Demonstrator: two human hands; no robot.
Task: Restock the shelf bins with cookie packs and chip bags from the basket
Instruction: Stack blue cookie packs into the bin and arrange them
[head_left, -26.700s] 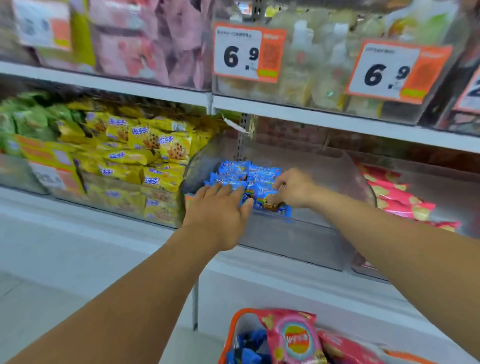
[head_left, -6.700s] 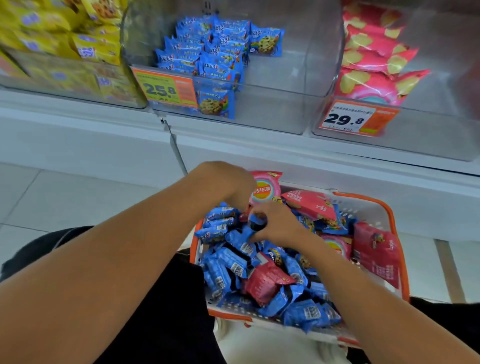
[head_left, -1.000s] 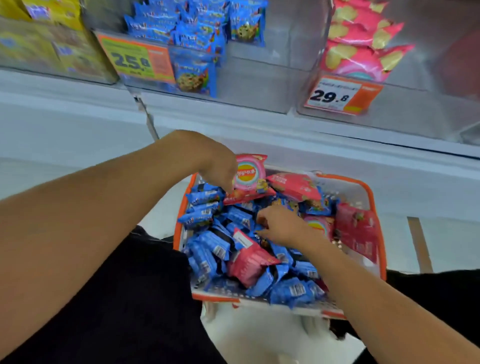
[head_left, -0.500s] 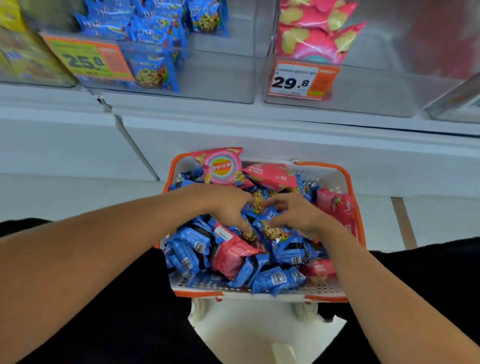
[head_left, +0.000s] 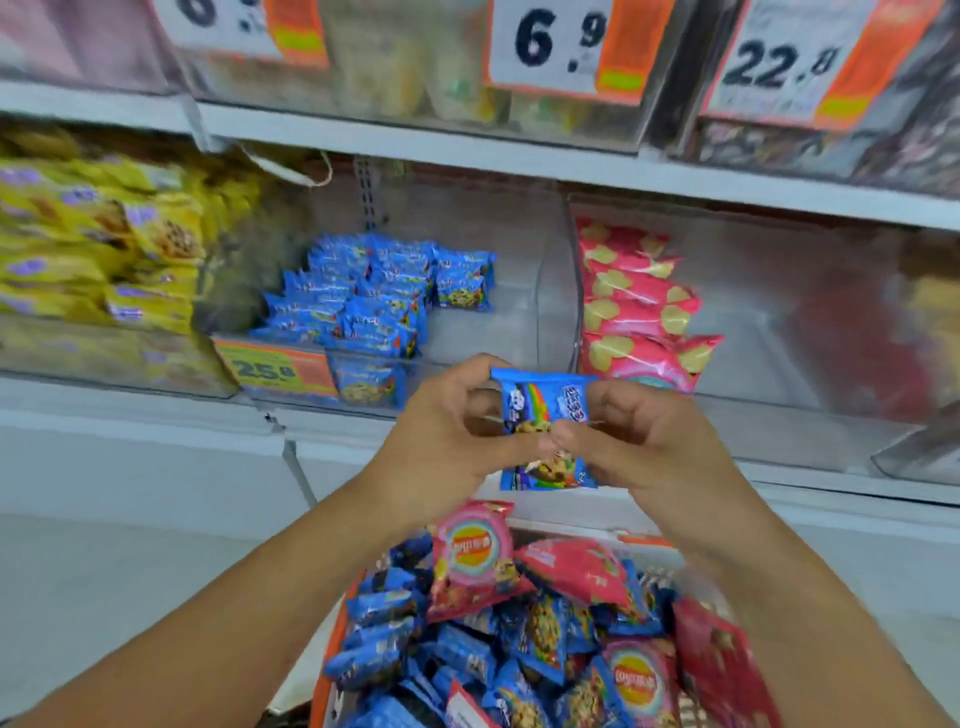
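Both hands' fingers (head_left: 571, 441) clamped on blue cookie packs (head_left: 545, 410) above basket (head_left: 324, 691); loose lower pack could slip en route to bin (head_left: 519, 322).

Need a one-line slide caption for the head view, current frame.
Both hands, left hand and right hand, hold blue cookie packs above the basket, facing the half-filled clear bin.
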